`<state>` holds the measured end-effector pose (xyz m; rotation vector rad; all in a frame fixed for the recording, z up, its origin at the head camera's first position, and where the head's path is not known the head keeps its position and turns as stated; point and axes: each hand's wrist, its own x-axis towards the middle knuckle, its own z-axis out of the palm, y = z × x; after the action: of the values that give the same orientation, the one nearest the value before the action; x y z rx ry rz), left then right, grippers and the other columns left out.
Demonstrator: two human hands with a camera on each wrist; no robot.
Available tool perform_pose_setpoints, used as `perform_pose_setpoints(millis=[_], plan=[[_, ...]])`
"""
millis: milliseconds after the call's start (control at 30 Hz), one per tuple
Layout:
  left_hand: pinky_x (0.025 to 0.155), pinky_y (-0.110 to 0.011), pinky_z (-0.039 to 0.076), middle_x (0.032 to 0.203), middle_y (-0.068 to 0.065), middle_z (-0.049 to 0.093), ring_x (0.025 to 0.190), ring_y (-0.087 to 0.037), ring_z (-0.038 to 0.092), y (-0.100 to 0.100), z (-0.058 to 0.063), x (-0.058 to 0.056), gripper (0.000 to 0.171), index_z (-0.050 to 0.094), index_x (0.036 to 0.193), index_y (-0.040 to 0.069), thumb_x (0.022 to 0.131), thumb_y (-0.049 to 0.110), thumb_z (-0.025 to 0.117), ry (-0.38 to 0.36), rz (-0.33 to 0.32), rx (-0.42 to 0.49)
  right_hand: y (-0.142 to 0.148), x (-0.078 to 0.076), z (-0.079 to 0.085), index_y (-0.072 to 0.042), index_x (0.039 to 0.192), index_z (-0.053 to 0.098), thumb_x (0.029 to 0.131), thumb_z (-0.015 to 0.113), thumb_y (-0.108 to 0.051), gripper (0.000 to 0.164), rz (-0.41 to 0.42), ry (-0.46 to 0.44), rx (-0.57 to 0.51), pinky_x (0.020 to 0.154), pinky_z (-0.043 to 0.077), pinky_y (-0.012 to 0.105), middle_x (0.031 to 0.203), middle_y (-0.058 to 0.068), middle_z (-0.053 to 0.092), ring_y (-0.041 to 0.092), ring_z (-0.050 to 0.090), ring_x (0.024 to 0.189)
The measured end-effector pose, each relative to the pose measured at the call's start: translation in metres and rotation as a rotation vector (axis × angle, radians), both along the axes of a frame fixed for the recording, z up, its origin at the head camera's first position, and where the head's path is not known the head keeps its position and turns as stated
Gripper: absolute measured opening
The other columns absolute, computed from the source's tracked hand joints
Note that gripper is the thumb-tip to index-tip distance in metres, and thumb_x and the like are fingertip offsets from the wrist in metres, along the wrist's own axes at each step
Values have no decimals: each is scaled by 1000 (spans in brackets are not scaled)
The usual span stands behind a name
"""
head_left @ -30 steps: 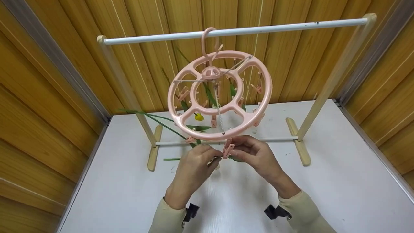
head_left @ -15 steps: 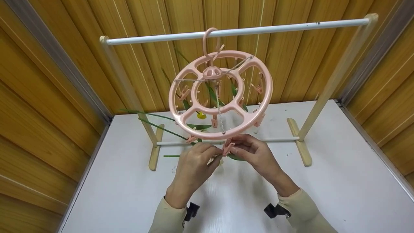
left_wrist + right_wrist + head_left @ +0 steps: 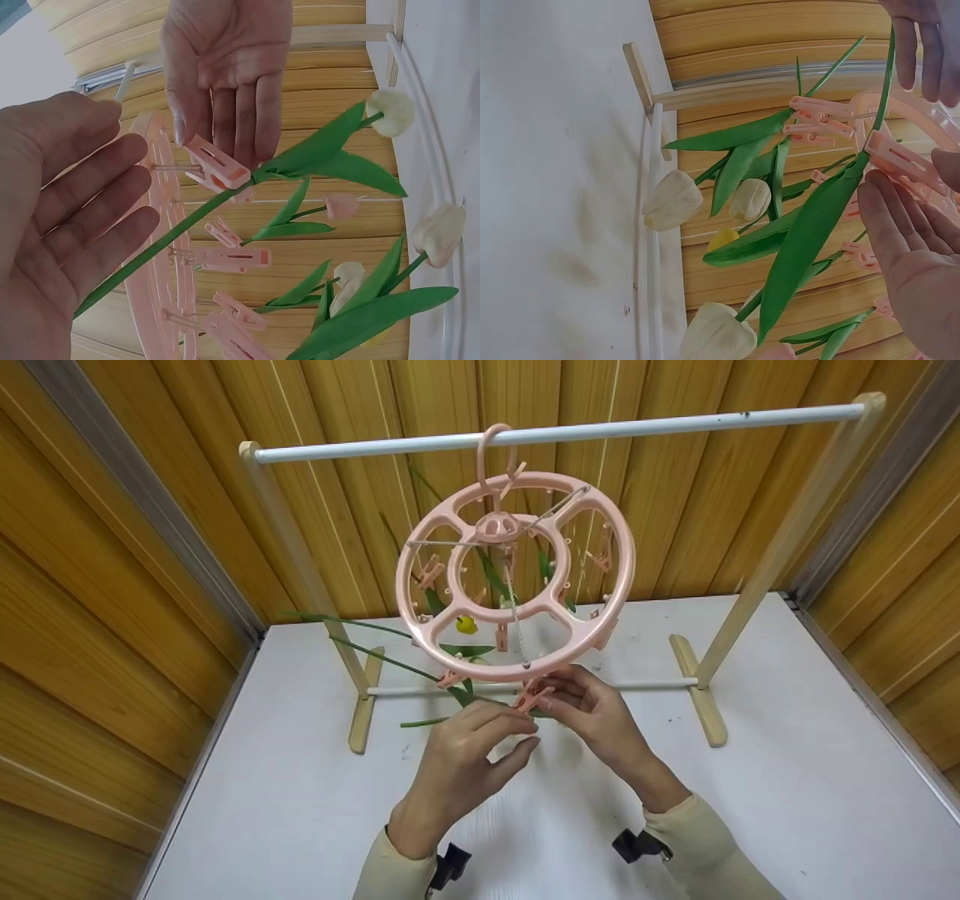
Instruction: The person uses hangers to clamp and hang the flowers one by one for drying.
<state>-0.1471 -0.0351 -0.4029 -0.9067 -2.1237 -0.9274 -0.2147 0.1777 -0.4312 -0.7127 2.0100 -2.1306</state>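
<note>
A round pink clip hanger (image 3: 628,574) hangs by its hook from the rack's white bar (image 3: 675,426). At its near rim my right hand (image 3: 600,720) holds a pink clothes peg (image 3: 219,165) between thumb and fingers. The peg's mouth is around the stem of a white artificial tulip (image 3: 390,112), just by its green leaves (image 3: 810,247). My left hand (image 3: 469,750) is beside the peg, fingers loosely extended; in the left wrist view its palm is bare, near the long stem. Whether its fingertips touch the stem is unclear.
More artificial tulips hang head-down from other pegs, including white ones (image 3: 673,200), a pink one (image 3: 342,206) and a yellow one (image 3: 466,625). Green stems jut out left of the hanger. The rack's wooden feet (image 3: 699,690) stand on a white table (image 3: 795,780) before wood-panelled walls.
My left hand has let go beside the peg; its thumb and fingers have spread and it has shifted slightly. My right hand stays at the peg, which has tilted a little.
</note>
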Motion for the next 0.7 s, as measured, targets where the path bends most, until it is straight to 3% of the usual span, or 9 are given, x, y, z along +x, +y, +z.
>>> perform_pose_setpoints(millis=[133, 300, 467, 700], plan=[[85, -21, 59, 100, 2, 78, 95, -12, 72, 2, -6, 8, 16, 81, 99, 9, 86, 6, 90, -64, -70, 30, 0, -1, -2, 4, 140, 55, 100, 71, 1, 43, -19, 13, -19, 99, 59, 38, 126, 22, 66, 28, 69, 117], [86, -21, 59, 100, 3, 78, 96, -10, 73, 1, -20, 11, 18, 81, 99, 9, 85, 5, 90, -114, -100, 59, 3, -2, -3, 5, 138, 55, 100, 71, 3, 42, -47, 27, -27, 99, 59, 37, 124, 23, 66, 27, 69, 116], [85, -21, 59, 98, 5, 78, 93, -9, 73, -2, -31, 13, 17, 80, 97, 10, 85, 5, 90, -151, -94, 78, 8, -3, -4, 5, 138, 55, 100, 70, 4, 41, -80, 35, -22, 101, 57, 36, 124, 22, 66, 27, 69, 117], [82, -22, 60, 95, 6, 77, 90, -9, 72, -9, -42, 14, 17, 79, 96, 12, 85, 6, 91, -142, -64, 81, 16, -4, -3, 5, 141, 57, 99, 70, 7, 45, -169, 54, 1, 101, 56, 31, 127, 21, 68, 25, 68, 118]])
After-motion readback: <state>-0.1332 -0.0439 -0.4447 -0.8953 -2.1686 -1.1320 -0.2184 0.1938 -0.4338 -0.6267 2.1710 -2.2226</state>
